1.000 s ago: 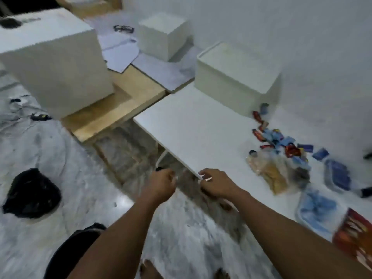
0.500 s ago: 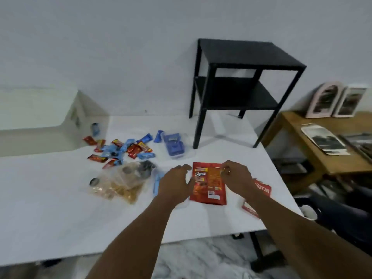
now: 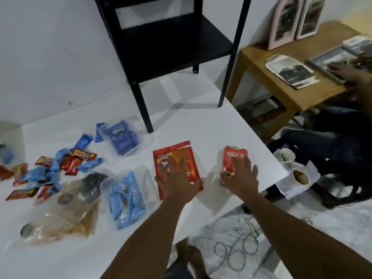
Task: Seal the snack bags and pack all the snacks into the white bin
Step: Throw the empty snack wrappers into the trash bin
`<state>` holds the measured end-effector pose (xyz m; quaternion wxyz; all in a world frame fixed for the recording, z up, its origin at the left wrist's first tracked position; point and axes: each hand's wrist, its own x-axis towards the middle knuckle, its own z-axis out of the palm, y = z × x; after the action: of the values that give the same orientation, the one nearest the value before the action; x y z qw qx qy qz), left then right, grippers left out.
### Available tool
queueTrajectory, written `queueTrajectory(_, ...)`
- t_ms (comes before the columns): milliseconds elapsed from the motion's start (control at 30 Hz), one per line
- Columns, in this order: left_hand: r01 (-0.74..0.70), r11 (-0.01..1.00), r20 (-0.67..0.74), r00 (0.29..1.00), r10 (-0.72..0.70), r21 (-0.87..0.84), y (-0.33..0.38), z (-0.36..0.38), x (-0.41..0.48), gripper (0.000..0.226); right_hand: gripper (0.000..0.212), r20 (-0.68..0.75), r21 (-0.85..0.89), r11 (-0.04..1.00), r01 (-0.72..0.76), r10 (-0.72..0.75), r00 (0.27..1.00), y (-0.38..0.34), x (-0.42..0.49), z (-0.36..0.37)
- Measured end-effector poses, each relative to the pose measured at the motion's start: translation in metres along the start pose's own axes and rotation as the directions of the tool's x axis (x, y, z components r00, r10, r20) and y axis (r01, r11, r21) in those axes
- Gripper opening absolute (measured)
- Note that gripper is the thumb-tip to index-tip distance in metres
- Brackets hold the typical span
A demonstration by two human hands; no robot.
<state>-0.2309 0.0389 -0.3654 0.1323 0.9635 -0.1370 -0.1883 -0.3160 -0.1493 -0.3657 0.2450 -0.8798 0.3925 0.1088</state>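
Observation:
My left hand [image 3: 179,182] lies flat with spread fingers on a red and orange snack bag [image 3: 175,158] on the white table [image 3: 211,125]. My right hand [image 3: 240,177] rests with spread fingers on a red Astor pack [image 3: 234,158] near the table's right edge. Left of them lie a clear bag of blue wrapped snacks [image 3: 125,198], a clear bag with brown snacks and dark cookies [image 3: 66,214], a clear bag of dark blue packs [image 3: 122,137] and several loose red and blue wrapped snacks [image 3: 58,168]. The white bin is out of view.
A black two-shelf stand [image 3: 171,37] has its legs on the table's far side. To the right a wooden table [image 3: 281,81] carries papers and photo frames, with another person's hand on it. Two cups [image 3: 293,166] sit on the floor beyond the table's right edge.
The view swung from the table's left corner and the white bin to the snacks. My hands left the table edge; the left now lies on the red bag, the right on the Astor pack.

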Motion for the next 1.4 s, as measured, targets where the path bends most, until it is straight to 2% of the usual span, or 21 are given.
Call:
queueTrajectory(100,0.059,0.998,0.015,0.998,-0.059,0.001,0.008,0.014,0.026,0.115,0.083,0.0,-0.045,0.998,-0.044,0.044,0.999,-0.002,0.01,0.011)
queueTrajectory(233,0.095,0.995,0.061,0.994,-0.094,-0.013,0.011,0.028,0.047,0.118,0.075,-0.029,0.014,0.998,-0.056,0.057,0.998,-0.005,0.024,0.017)
queueTrajectory(433,0.046,0.988,0.107,0.992,-0.062,0.145,0.012,0.037,0.053,0.095,0.074,-0.063,-0.027,0.999,-0.024,0.022,0.998,-0.005,0.036,0.017)
queueTrajectory(700,-0.035,0.983,0.092,0.996,0.019,0.178,0.006,0.039,0.044,0.075,0.079,-0.015,-0.038,0.999,0.004,-0.005,1.0,-0.002,0.034,0.012)
queueTrajectory(900,-0.1,0.986,0.009,0.995,0.099,0.134,0.0,0.042,0.023,0.054,0.084,0.029,-0.034,0.999,0.031,-0.03,0.999,-0.001,0.023,0.011)
queueTrajectory(1067,-0.111,0.989,-0.007,0.994,0.112,0.097,-0.005,0.039,0.011,0.056,0.084,0.07,-0.032,0.997,0.074,-0.071,0.995,-0.002,0.015,0.01)
queueTrajectory(1200,-0.116,0.99,-0.079,0.989,0.122,0.076,-0.012,0.03,0.001,0.053,0.082,0.108,-0.042,0.994,0.105,-0.1,0.989,-0.007,0.01,0.003)
queueTrajectory(1400,-0.191,0.976,-0.186,0.96,0.207,0.1,-0.013,0.011,-0.02,0.056,0.076,0.102,-0.06,0.982,0.178,-0.171,0.98,-0.019,-0.001,-0.01)
